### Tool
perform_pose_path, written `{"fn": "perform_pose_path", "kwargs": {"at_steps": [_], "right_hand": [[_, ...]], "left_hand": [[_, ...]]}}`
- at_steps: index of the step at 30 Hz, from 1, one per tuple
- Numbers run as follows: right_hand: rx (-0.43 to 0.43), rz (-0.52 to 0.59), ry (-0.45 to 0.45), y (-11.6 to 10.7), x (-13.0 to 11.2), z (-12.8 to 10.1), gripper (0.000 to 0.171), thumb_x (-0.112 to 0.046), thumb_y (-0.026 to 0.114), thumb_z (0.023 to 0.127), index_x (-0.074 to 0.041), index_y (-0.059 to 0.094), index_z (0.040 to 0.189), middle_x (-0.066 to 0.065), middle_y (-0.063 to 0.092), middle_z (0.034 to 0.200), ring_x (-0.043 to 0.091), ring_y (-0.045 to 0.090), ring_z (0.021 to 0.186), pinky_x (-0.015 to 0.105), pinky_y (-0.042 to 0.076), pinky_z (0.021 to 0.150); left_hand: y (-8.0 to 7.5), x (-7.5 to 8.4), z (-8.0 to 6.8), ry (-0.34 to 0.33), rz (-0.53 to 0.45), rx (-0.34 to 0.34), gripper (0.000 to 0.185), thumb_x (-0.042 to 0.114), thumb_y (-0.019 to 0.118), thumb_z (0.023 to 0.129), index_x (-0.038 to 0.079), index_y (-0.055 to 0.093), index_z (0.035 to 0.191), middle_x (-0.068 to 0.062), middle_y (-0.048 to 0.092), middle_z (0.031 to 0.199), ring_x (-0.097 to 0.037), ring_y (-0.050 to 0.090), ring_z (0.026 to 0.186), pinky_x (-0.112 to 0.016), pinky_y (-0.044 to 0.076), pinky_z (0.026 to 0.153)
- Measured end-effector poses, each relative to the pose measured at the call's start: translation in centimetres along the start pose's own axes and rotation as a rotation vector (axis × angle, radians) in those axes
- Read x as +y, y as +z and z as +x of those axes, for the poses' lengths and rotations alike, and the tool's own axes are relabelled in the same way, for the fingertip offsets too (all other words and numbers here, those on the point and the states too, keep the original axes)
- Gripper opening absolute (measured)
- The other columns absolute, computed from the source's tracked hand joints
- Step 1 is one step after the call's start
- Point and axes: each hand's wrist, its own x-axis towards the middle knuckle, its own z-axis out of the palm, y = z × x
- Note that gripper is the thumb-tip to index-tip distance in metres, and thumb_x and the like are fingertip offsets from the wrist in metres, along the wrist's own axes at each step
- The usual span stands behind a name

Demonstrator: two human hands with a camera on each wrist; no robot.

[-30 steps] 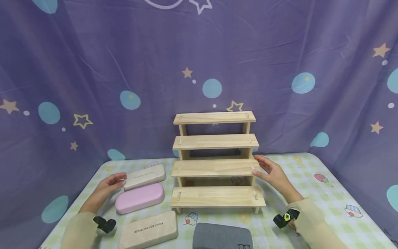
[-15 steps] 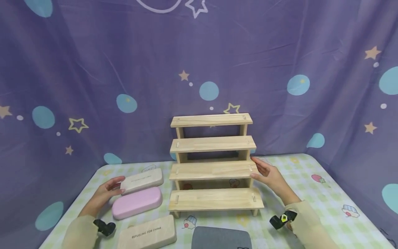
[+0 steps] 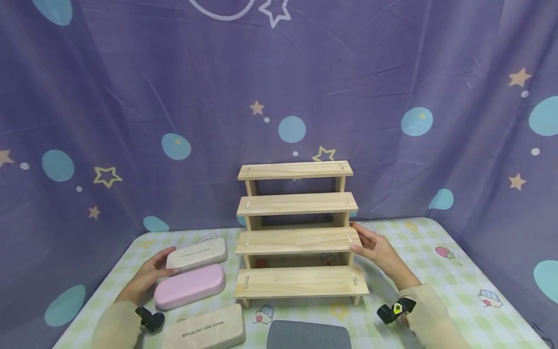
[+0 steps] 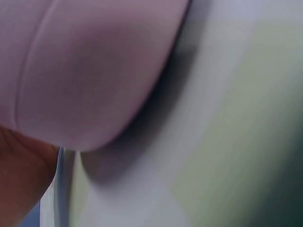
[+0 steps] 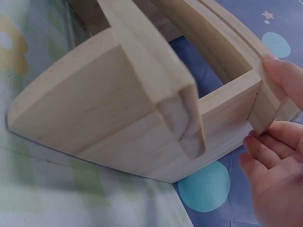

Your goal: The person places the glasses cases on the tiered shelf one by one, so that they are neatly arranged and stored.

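Note:
A wooden step rack (image 3: 296, 241) with several tiers stands in the middle of the table. My right hand (image 3: 378, 248) pinches the right end of one of its lower shelves; in the right wrist view the thumb (image 5: 284, 75) lies on top and the fingers underneath. At the left, my left hand (image 3: 150, 274) holds the left end of the far cream glasses case (image 3: 197, 255), with fingers at its back side and thumb at its front. Just in front lies a pink glasses case (image 3: 190, 287), whose rounded end fills much of the left wrist view.
A second cream glasses case (image 3: 205, 328), with dark lettering, lies at the front left. To its right is a grey glasses case (image 3: 308, 335), cut off by the lower frame edge. A purple patterned curtain (image 3: 209, 97) hangs behind the checked tablecloth (image 3: 440, 271).
My left hand has closed around the end of the far cream case, its thumb coming down to the front side. The right hand stays at the rack. The head view has shifted slightly.

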Motion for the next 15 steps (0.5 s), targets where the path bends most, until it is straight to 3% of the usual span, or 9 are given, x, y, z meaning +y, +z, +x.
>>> {"fn": "perform_pose_path", "kwargs": {"at_steps": [4, 7, 10, 15], "right_hand": [[0.001, -0.053, -0.019, 0.3, -0.3, -0.1, 0.073, -0.006, 0.065, 0.088, 0.011, 0.021, 0.144, 0.028, 0.020, 0.150, 0.041, 0.022, 0.136, 0.006, 0.033, 0.093], [0.002, -0.079, -0.022, 0.6, -0.5, -0.1, 0.077, -0.007, 0.067, 0.087, 0.011, 0.019, 0.145, 0.028, 0.017, 0.151, 0.042, 0.020, 0.137, 0.005, 0.031, 0.093], [0.006, -0.071, -0.025, 0.9, -0.5, -0.1, 0.080, -0.006, 0.067, 0.086, 0.012, 0.016, 0.145, 0.029, 0.015, 0.151, 0.042, 0.018, 0.137, 0.005, 0.030, 0.093], [0.015, -0.064, -0.025, 1.2, -0.5, 0.1, 0.083, -0.005, 0.068, 0.085, 0.014, 0.012, 0.144, 0.031, 0.012, 0.151, 0.044, 0.018, 0.137, 0.006, 0.033, 0.092]], "left_hand": [[0.2, -0.1, 0.1, 0.017, 0.054, 0.011, 0.096, 0.017, 0.076, 0.079, 0.002, 0.013, 0.150, -0.025, 0.019, 0.152, -0.039, 0.022, 0.137, -0.048, 0.023, 0.110], [0.4, -0.1, 0.2, 0.025, 0.089, 0.012, 0.096, 0.019, 0.076, 0.079, 0.003, 0.013, 0.151, -0.025, 0.022, 0.151, -0.037, 0.026, 0.135, -0.026, 0.036, 0.100], [0.5, 0.0, 0.1, 0.030, 0.126, 0.013, 0.096, 0.020, 0.076, 0.079, 0.003, 0.014, 0.151, -0.027, 0.025, 0.149, -0.037, 0.030, 0.133, -0.012, 0.037, 0.084], [0.6, 0.3, 0.1, 0.028, 0.213, 0.018, 0.098, 0.022, 0.077, 0.079, 0.003, 0.013, 0.151, -0.030, 0.026, 0.147, -0.040, 0.032, 0.132, -0.033, 0.039, 0.097]]}}
